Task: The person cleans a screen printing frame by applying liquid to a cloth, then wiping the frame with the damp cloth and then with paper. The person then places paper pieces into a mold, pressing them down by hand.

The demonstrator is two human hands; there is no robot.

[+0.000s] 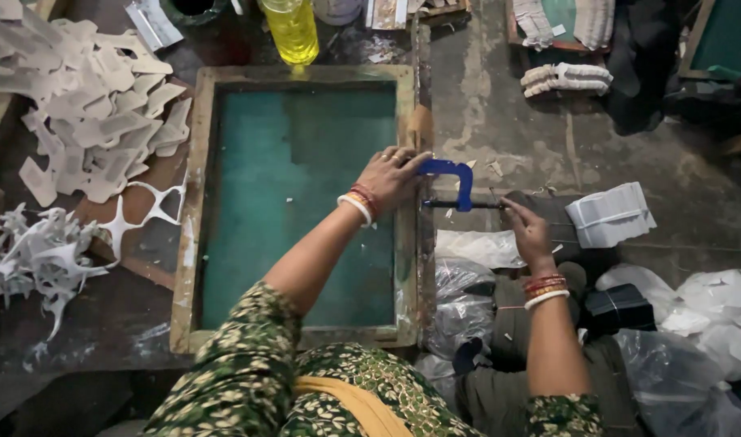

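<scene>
The patterned sleeve leads to the left hand (pixel 391 180) pressing closed on the blue clamp (pixel 450 180) at the wooden frame (pixel 199 202) edge, while the right hand (pixel 526 231) pinches its screw handle (pixel 466 205) pointing rightward

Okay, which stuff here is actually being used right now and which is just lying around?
In use: blue clamp, wooden screen frame, left hand steadying both, right hand on the clamp's screw.
Lying about: yellow bottle, white cut-outs, plastic bags.
</scene>
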